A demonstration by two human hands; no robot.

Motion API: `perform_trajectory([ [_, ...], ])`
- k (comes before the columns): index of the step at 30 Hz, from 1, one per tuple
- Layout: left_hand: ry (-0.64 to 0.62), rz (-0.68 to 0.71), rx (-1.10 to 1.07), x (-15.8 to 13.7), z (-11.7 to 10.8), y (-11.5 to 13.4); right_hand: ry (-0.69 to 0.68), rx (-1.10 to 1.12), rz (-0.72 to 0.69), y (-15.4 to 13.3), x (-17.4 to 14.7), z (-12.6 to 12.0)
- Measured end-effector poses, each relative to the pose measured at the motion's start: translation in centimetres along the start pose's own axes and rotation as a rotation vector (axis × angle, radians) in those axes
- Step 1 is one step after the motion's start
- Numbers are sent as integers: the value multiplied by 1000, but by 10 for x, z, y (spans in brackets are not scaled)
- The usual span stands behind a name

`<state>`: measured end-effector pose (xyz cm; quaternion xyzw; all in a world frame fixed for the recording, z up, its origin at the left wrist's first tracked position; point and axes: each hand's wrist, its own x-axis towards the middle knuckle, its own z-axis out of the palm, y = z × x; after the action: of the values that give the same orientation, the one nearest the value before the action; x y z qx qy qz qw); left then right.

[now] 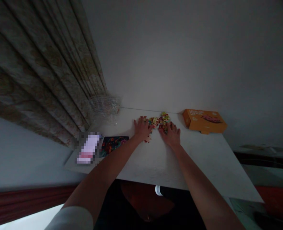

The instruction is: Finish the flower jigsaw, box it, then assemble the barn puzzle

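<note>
Both the left hand [141,129] and right hand [172,134] lie, fingers loosely spread and gripping nothing visible, over puzzle pieces [154,121] on the white table [151,166]. A hard forward push could scatter pieces against the wall [155,64] behind.

Left sleeve [71,218] at lower left of frame: plain, pale grey-white, rounded hem, rest cut off by frame edge. Left forearm [112,166] bare past hem, left grip [142,129] bare too. Right forearm [195,174] bare to bottom edge, right grip [172,134] bare. Clothing at lower middle too dark to tell.
</note>
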<state>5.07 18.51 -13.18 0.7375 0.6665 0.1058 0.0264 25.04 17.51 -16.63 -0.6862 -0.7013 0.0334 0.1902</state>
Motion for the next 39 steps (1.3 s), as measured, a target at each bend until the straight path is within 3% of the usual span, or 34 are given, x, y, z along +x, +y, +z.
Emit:
perform_trajectory([
  [4,-48,316,-23,-6,6,6,-59,29,-128,-2,3,-3],
  [6,-76,408,-30,-8,9,9,-59,67,-206,0,2,-5],
  [9,-60,374,-35,-7,11,11,-33,165,-273,2,0,-8],
  [14,-2,188,-48,0,7,8,-9,253,-298,1,-3,-9],
  [20,9,39,-64,7,-1,1,106,393,-248,2,-5,-12],
  [24,16,1,-80,10,-7,-2,225,438,-222,5,-6,-14],
  [28,11,-43,-59,8,-9,-4,256,421,-143,6,-7,-16],
  [34,-69,16,-52,-6,-2,-1,389,479,-9,8,-8,-17],
  [39,-99,168,-59,-26,1,3,463,476,-16,10,-10,-16],
])
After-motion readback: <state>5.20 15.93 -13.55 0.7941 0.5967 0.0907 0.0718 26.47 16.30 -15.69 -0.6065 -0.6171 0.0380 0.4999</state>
